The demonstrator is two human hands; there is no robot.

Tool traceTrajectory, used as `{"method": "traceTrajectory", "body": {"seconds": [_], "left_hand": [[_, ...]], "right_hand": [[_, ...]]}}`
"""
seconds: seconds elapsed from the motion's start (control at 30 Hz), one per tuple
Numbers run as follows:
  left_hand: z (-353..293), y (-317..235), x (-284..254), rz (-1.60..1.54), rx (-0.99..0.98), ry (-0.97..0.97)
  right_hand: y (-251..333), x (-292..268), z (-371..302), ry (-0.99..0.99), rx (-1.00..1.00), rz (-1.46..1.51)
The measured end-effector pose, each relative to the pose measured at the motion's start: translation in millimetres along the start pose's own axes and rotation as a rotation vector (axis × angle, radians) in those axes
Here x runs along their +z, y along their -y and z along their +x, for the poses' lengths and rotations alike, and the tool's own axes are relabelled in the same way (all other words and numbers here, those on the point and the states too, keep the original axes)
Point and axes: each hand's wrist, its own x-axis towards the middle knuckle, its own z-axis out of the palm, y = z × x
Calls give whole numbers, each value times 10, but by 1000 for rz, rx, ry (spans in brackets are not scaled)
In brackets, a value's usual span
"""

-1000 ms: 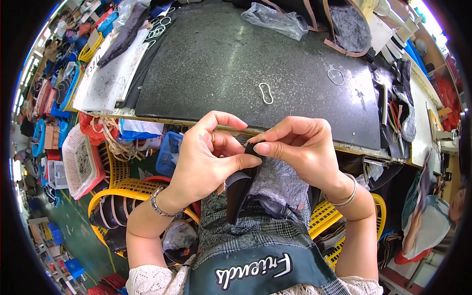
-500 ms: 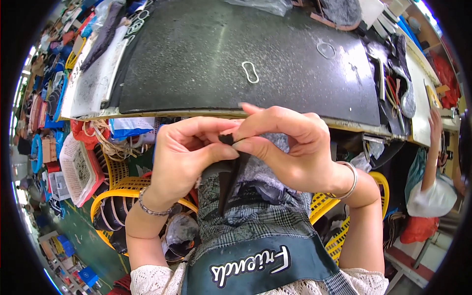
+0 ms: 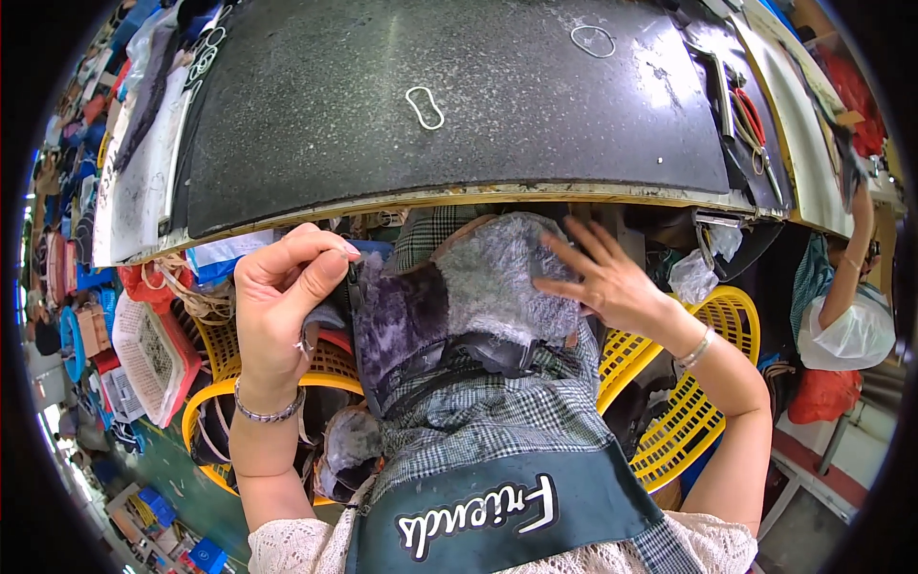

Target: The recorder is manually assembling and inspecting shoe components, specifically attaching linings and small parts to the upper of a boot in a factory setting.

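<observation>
My left hand is raised at the left of my lap, thumb and forefinger pinched on the upper corner of a dark piece with purple plush. The piece hangs from there over my plaid apron. On my lap lies a grey plush piece with a tan edge; whether it joins the purple one I cannot tell. My right hand is open, fingers spread, at the grey plush's right side. Ahead, a white elastic loop lies on the black work mat.
The table edge runs just beyond my hands. Yellow baskets stand beside me, left and right; the left one holds plush-lined pieces. Red-handled scissors lie at the table's right. Another person's arm is at far right.
My hands have come apart from the small black end they both pinched. The right has opened and moved to the grey plush; the left has moved left. The view has shifted.
</observation>
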Motion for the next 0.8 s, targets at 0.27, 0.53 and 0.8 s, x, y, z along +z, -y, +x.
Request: {"method": "traceTrajectory", "body": {"seconds": [0.27,0.53,0.8], "left_hand": [[-154,5,240,257,-248,593],[-239,434,219,526,32,263],[-208,562,362,481,-5,138]], "right_hand": [[256,-478,755,-525,19,512],[335,-467,1266,-546,-76,502],[466,-612,1326,-496,-61,463]]}}
